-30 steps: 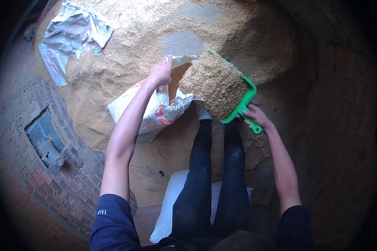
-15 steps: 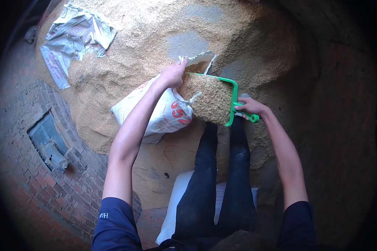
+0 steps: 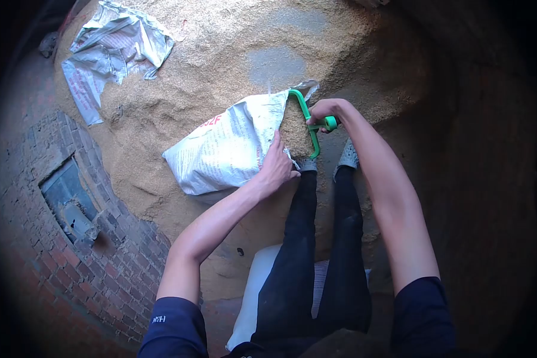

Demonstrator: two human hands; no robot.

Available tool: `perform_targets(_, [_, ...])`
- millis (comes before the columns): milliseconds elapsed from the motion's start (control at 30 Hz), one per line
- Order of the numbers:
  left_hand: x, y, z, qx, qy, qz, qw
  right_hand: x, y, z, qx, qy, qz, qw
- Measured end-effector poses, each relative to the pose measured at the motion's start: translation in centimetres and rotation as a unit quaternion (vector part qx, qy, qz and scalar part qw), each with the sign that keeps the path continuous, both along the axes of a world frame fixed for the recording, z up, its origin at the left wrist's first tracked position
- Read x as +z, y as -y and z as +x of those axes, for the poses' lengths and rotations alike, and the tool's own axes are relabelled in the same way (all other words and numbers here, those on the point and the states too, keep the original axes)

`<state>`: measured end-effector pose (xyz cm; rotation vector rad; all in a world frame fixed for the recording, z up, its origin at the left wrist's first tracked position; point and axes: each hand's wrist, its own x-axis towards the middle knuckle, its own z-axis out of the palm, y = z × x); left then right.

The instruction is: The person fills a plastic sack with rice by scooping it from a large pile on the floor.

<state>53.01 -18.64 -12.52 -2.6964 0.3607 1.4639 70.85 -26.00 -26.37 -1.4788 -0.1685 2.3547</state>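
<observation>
A white woven sack (image 3: pixel 221 146) with red print lies on its side, its mouth facing right. My left hand (image 3: pixel 276 166) grips the near edge of that mouth, fingers along the outside of the fabric. My right hand (image 3: pixel 326 113) is closed round the handle of a green dustpan (image 3: pixel 314 142). The pan is pushed partly into the sack's mouth, with grain husks (image 3: pixel 294 132) heaped on it. The sack hides the pan's front part.
A large heap of husks (image 3: pixel 143 119) spreads around the sack. A crumpled empty sack (image 3: pixel 110 51) lies on it at the upper left. Brick paving (image 3: pixel 110 262) borders the heap, with a grey panel (image 3: pixel 70 190) set in it. My legs (image 3: pixel 298 238) stretch out below the pan.
The dustpan has moved left into the sack with its load. My left hand has shifted from the far side of the mouth to the near side. The sack has rolled and looks fuller.
</observation>
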Motion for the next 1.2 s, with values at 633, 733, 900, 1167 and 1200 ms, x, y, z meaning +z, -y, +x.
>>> perform_targets(633, [0.0,-1.6,-7.6,0.07,-0.07,-0.094,0.991,3.9,-2.9,1.0,-0.005,0.029,-0.104,0.994])
perform_targets(733, [-0.8,0.4,-8.3,-0.019,-0.089,-0.153,0.984,4.6,-3.1,-0.5,-0.042,0.054,-0.111,0.991])
perform_targets(900, [1.2,1.3,-7.1,0.051,-0.042,-0.262,0.963,7.4,-3.2,-7.0,0.051,0.299,0.019,0.953])
perform_targets(1167, [3.7,-0.4,-6.5,0.12,0.019,-0.244,0.962,10.0,0.2,-15.9,0.188,0.534,0.062,0.822])
perform_targets(1200, [4.1,-0.6,-6.1,0.119,0.021,-0.244,0.962,10.1,0.9,-15.6,0.22,0.559,0.081,0.795])
